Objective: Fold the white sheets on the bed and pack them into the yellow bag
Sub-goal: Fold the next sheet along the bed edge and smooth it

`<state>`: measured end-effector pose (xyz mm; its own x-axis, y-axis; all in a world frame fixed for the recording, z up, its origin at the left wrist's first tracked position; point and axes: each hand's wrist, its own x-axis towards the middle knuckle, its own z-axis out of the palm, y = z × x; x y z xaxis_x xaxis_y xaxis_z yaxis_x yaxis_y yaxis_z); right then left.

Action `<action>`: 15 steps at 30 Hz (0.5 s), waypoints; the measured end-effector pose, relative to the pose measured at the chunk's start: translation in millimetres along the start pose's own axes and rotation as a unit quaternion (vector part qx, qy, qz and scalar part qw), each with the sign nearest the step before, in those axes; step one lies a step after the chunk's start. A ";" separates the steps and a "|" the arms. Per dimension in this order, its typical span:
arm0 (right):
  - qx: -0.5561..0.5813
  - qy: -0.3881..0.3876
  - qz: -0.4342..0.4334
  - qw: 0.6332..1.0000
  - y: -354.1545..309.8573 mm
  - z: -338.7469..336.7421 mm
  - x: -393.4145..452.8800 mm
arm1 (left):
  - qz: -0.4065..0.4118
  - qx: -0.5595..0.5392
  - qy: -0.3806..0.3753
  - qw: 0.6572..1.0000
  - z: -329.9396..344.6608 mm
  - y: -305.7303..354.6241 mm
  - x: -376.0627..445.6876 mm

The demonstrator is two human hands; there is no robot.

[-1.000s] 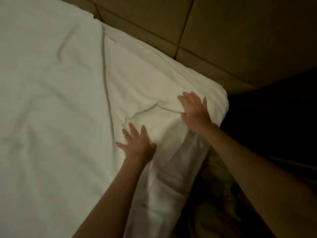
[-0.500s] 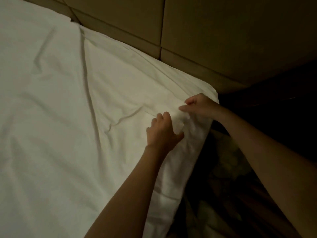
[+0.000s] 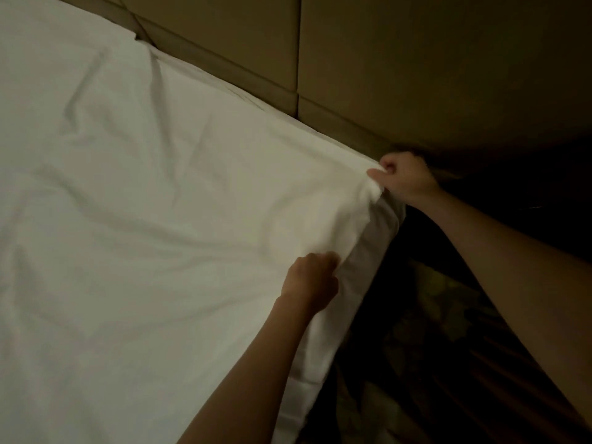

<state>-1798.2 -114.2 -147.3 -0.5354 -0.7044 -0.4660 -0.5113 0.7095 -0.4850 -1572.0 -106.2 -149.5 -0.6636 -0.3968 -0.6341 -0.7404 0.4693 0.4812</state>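
Note:
A white sheet lies spread and creased over the bed, filling the left and middle of the head view. My right hand pinches the sheet's far right corner, close to the padded headboard. My left hand grips the sheet's right edge nearer to me, fingers curled into the cloth. Between the two hands the edge is lifted off the layer below. The yellow bag is not in view.
A padded tan headboard runs along the far side of the bed. To the right of the bed's edge lies a dark patterned floor. The room is dim.
Both hands went from lying flat on the sheet to gripping it. My right hand moved out to the far corner and my left hand moved back along the edge, lifting the edge between them.

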 end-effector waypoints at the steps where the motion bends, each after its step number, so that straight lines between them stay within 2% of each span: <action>1: -0.005 0.046 -0.016 0.999 -0.6 -3.5 1.8 | 0.010 -0.017 0.009 1.000 0.7 1.2 -1.5; 4: 0.014 0.158 -0.027 0.987 -2.2 1.5 -2.9 | 0.031 -0.040 0.021 0.998 2.8 2.8 -1.7; 7: 0.122 0.215 0.049 0.968 -0.1 22.0 -15.7 | 0.031 -0.027 -0.001 0.999 9.3 -0.2 1.2; 9: 0.221 0.209 0.112 0.946 -3.9 30.3 -19.6 | 0.011 -0.017 -0.034 0.999 15.2 -1.5 5.0; 11: 0.299 0.182 0.135 0.927 -14.4 32.0 -19.9 | -0.013 -0.015 -0.071 0.997 18.3 0.1 10.9; 13: 0.279 0.123 0.104 0.947 -26.7 33.4 -22.6 | -0.034 -0.048 -0.091 0.994 16.0 1.7 19.1; 15: 0.214 0.054 0.062 0.973 -35.9 38.7 -27.4 | -0.069 -0.185 -0.043 0.979 5.5 1.1 27.3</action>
<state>-1739.2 -121.2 -145.7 -0.6545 -0.5909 -0.4717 -0.1233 0.6990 -0.7044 -1590.4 -112.2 -169.5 -0.5556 -0.3605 -0.7492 -0.8206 0.0929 0.5639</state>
